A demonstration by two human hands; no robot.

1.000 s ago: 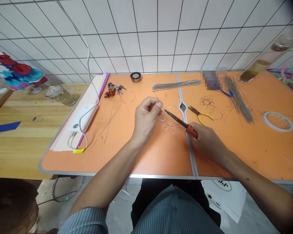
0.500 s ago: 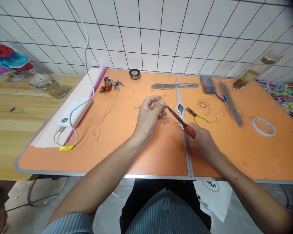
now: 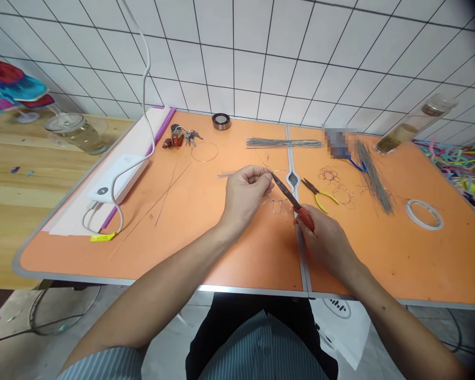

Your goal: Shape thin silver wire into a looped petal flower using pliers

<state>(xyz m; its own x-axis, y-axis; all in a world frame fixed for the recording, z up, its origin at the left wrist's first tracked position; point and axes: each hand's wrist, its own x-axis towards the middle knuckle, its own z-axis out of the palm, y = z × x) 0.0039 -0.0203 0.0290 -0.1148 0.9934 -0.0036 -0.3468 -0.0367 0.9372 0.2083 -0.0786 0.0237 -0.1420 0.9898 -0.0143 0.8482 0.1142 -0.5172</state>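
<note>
My left hand (image 3: 243, 198) is closed in a pinch on a thin wire, above the middle of the orange table (image 3: 206, 248). Bent wire loops (image 3: 277, 207) hang or lie just below and right of its fingertips; which, I cannot tell. My right hand (image 3: 330, 238) grips the red handle of long-nosed pliers (image 3: 287, 192). Their dark jaws point up and left, with the tip at the wire by my left fingertips. Whether the jaws clamp the wire is too small to tell.
Yellow-handled pliers (image 3: 320, 195) lie right of the table's seam, near a wire flower (image 3: 329, 174). Wire bundles (image 3: 283, 143) rest behind. A tape ring (image 3: 424, 214) is at right. Keys (image 3: 190, 138), a black tape roll (image 3: 221, 122) and a white power bank (image 3: 121, 179) stand left.
My left hand has tilted slightly lower and to the right, its fingers curled closer together. The pliers stay at the wire. The whole view has shifted a little.
</note>
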